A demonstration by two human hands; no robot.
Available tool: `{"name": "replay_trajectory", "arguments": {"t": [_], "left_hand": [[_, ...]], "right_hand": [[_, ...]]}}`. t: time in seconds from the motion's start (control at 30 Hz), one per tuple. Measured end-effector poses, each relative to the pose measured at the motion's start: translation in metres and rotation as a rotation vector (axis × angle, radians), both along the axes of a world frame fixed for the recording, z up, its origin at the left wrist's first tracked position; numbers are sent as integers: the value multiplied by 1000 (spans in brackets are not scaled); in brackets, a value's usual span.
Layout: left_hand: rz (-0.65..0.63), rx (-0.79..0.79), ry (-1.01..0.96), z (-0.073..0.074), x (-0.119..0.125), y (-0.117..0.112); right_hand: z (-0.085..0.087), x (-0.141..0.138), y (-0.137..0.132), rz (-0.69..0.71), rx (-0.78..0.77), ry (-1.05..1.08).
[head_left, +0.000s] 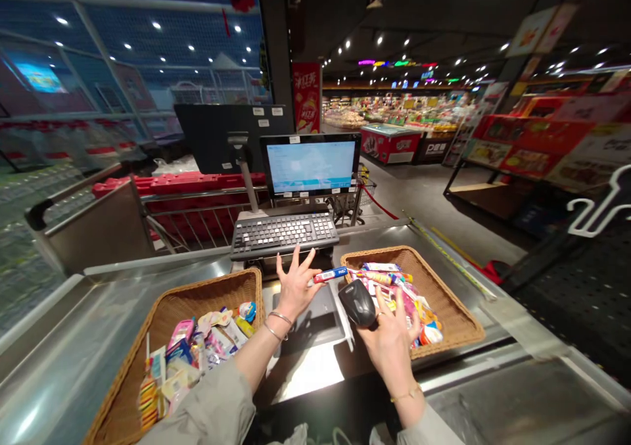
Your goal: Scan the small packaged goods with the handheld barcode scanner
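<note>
My left hand (296,284) pinches a slim red-and-blue wrapped candy stick (330,275) between thumb and forefinger, its other fingers spread upward. A black barcode scanner (357,302) sits just right of it, below the candy stick's right end. Beside the scanner is my right hand (392,340), fingers apart over the edge of the right wicker basket (456,307). Its thumb side meets the scanner's lower end; whether it bears any weight there I cannot tell. Mixed wrapped sweets (389,279) fill that basket. Under my left forearm, another wicker basket (133,343) holds assorted small packets (185,353).
A black keyboard (284,231) and a lit monitor (311,165) stand behind my hands on the metal counter (197,269). A second screen (217,139) faces away. Shopping carts, a red freezer (389,144) and stacked boxes lie beyond. White hangers (586,211) hang at right.
</note>
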State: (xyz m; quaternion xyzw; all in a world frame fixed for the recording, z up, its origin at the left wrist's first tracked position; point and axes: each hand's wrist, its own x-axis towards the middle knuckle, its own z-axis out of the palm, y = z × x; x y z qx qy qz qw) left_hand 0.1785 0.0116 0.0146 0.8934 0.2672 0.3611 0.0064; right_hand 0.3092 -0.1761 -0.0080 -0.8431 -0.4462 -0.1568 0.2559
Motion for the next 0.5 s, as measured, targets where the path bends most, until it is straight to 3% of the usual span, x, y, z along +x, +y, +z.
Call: {"name": "replay_trajectory", "arguments": {"t": [0.5], "left_hand": [[-137, -3, 52, -3, 63, -6]], "right_hand": [[-8, 34, -26, -150, 11, 0]]}}
